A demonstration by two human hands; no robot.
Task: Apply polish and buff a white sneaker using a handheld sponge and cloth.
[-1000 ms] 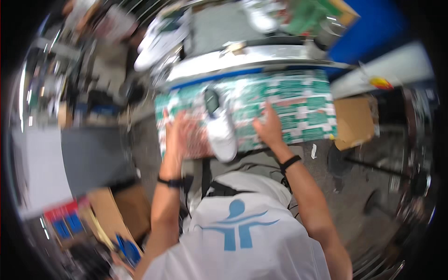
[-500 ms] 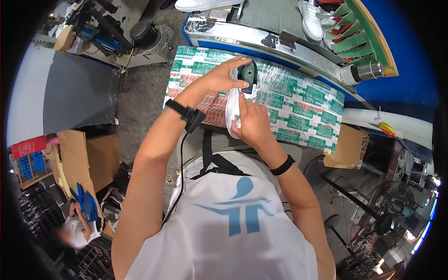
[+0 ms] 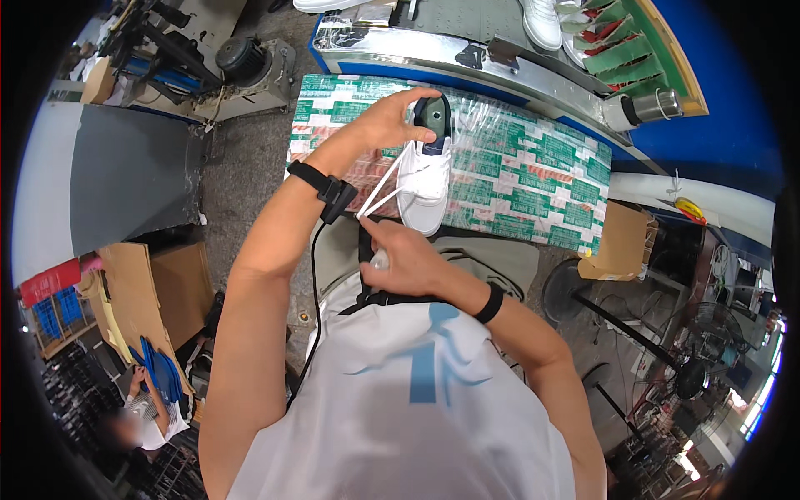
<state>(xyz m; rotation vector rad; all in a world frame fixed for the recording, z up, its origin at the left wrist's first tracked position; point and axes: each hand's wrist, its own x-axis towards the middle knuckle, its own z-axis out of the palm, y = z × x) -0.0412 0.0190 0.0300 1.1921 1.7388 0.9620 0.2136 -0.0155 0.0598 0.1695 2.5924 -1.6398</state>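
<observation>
lacing: a white sneaker (image 3: 425, 179) is being worked on, toe pointing toward the person, heel and dark insole pointing away.
shoe place: the sneaker is being held just above or on the near part of a work surface (image 3: 533, 171) covered in green, white and red printed sheet under clear film; contact cannot be told.
left hand: the left hand (image 3: 385, 123) is being kept curled at the heel end of the sneaker, fingers closed on the collar, steadying it.
right hand: the right hand (image 3: 400, 254) is being held near the person's chest, thumb and forefinger pinched on the ends of two white laces (image 3: 385, 187).
laces: both strands are being drawn taut from the sneaker's eyelets back toward the right hand.
change: half a second ago both hands were being held close over the sneaker; now the right hand is being pulled back and the laces are being stretched out.
meaning: the lacing is judged as being tightened, with slack being taken up through the eyelets.
wrists: a black band (image 3: 327, 187) with a cable is being worn on the left wrist, a plain black band (image 3: 490, 303) on the right.
beyond: a metal conveyor rail (image 3: 467, 52) and another white shoe (image 3: 542, 21) are being seen past the surface.
side: a cardboard box (image 3: 621, 242) is sitting at the right end.
</observation>
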